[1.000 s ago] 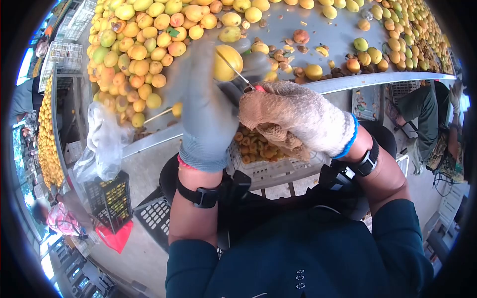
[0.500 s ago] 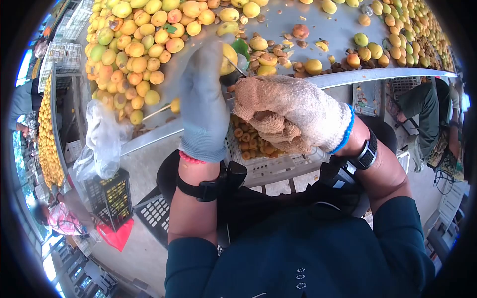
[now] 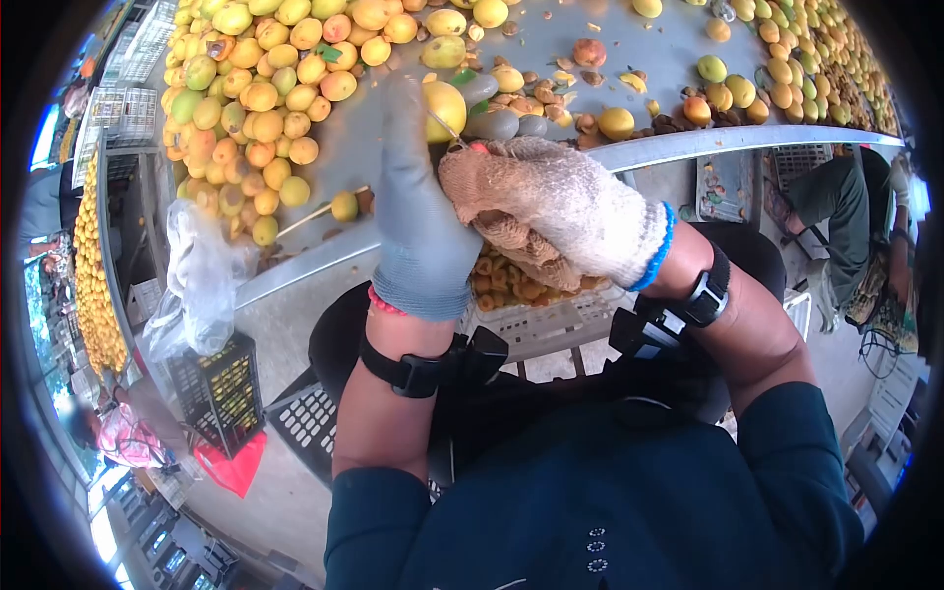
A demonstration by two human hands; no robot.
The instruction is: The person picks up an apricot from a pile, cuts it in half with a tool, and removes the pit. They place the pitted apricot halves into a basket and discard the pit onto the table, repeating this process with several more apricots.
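My left hand, in a grey glove, holds a yellow fruit between its thumb and fingers above the metal table. The grey fingertips show beyond the fruit on its right. My right hand, in a stained white knit glove, is closed around a tool with a thin curved metal end that touches the fruit. Most of the tool is hidden in the glove. Below my hands, a white crate holds cut orange fruit pieces.
Piles of yellow fruit cover the table's left and far right. A plastic bag hangs at its left edge over a black crate. One person is at the lower left, another at the right.
The left fingers have come into view around the fruit's far side. My right hand has shifted slightly left, and the metal end now lies across the fruit. The view has shifted slightly.
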